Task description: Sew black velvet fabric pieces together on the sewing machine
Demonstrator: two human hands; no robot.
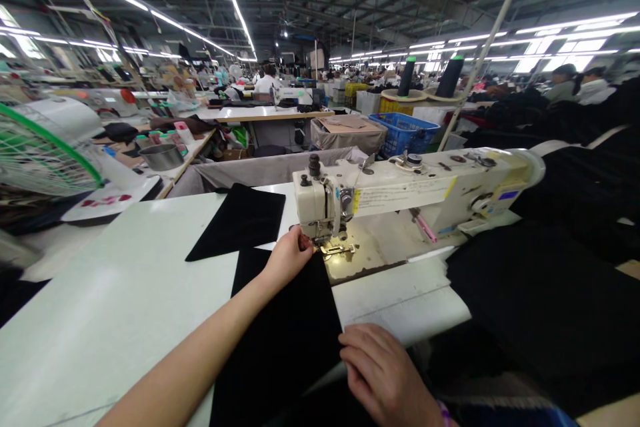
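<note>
I am looking down at a white table [125,293] with a cream sewing machine [400,193] standing across its far right part. My left hand [287,257] is reaching forward with the arm stretched across the table, and its fingers are pressing flat on the far end of a black cloth [285,333], right beside the presser foot [337,249] under the machine's head. My right hand [383,370] is lying near me, fingers loosely curled and resting on the near right edge of the same cloth, where it meets the table edge; neither hand is gripping anything tightly, both are holding the cloth down. The cloth is running as a long dark strip from the needle area back toward me, between my two hands. A second black piece [240,220] is lying flat on the table just left of the machine head, touching or nearly touching the strip's far corner. A heap of dark fabric [540,293] is filling the right side. A green fan guard [40,153] is showing at the far left. Two thread cones [450,77] are standing behind the machine, near a blue basket [405,133]. Other people are sitting at distant tables under long ceiling lights.
</note>
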